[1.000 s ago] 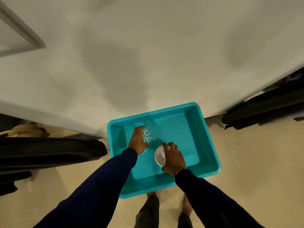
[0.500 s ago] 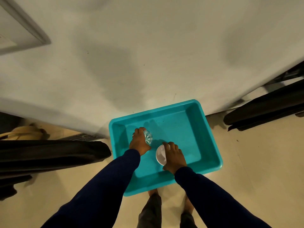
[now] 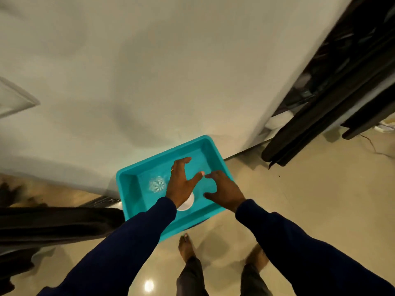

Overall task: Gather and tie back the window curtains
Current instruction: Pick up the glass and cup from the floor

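A teal plastic tub (image 3: 128, 189) stands on the floor against a white wall. Inside it lie a clear cut-glass piece (image 3: 157, 184) at the left and a small white bowl (image 3: 188, 203), partly hidden under my left wrist. My left hand (image 3: 181, 182) hovers over the tub with fingers spread, holding nothing. My right hand (image 3: 224, 190) is beside it over the tub's right side, fingers apart and empty. Dark curtains hang at the right (image 3: 333, 99) and at the left (image 3: 53, 223).
The white wall (image 3: 171, 71) fills the upper view. A pale window frame corner (image 3: 17, 99) shows at the left. My bare feet (image 3: 187, 246) stand on the glossy beige floor just in front of the tub. A thin cable (image 3: 372, 146) lies at far right.
Both hands have let go of the glass piece and the white bowl, which now rest in the tub. The hands have lifted with fingers spread, and the view has swung right.
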